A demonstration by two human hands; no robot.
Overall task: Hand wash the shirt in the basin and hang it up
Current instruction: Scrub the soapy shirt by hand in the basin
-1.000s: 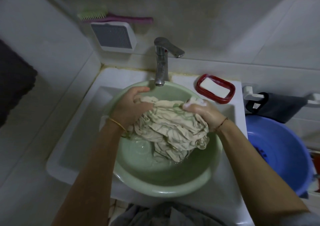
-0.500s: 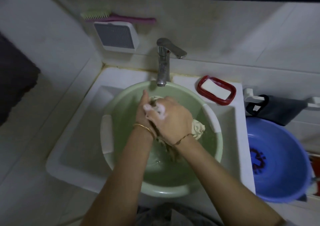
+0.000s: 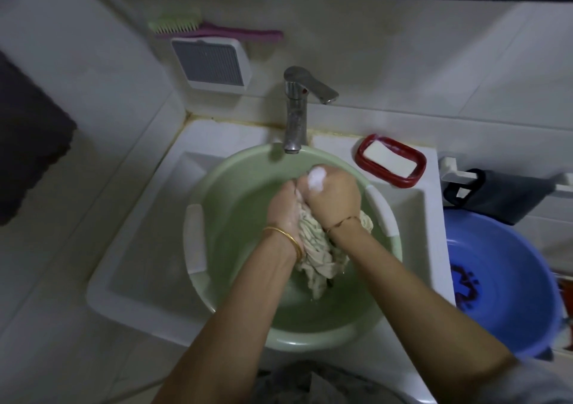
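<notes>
A second ago the shirt point(image 3: 316, 248) was spread wide between two hands held apart; now it is gathered into a tight wad, and the left grip point(image 3: 283, 208) and right grip point(image 3: 333, 199) are pressed together over the 12 o'clock half of the green basin point(image 3: 242, 217); both are curled closed on the cloth, the left at 9 o'clock of the wad, the right at 3 o'clock and a little above it; white suds point(image 3: 316, 180) sit on the right knuckles. The shirt's loose tail hangs toward 6 o'clock, down to the water. By my reading this is one rubbing stroke of the wash, cloth worked against cloth; rinsing, wringing and hanging are all left to do. The soap point(image 3: 389, 158) lies in its red dish point(image 3: 359, 155) at 2 o'clock of the basin; the tap point(image 3: 296, 115) stands at 12 o'clock.
</notes>
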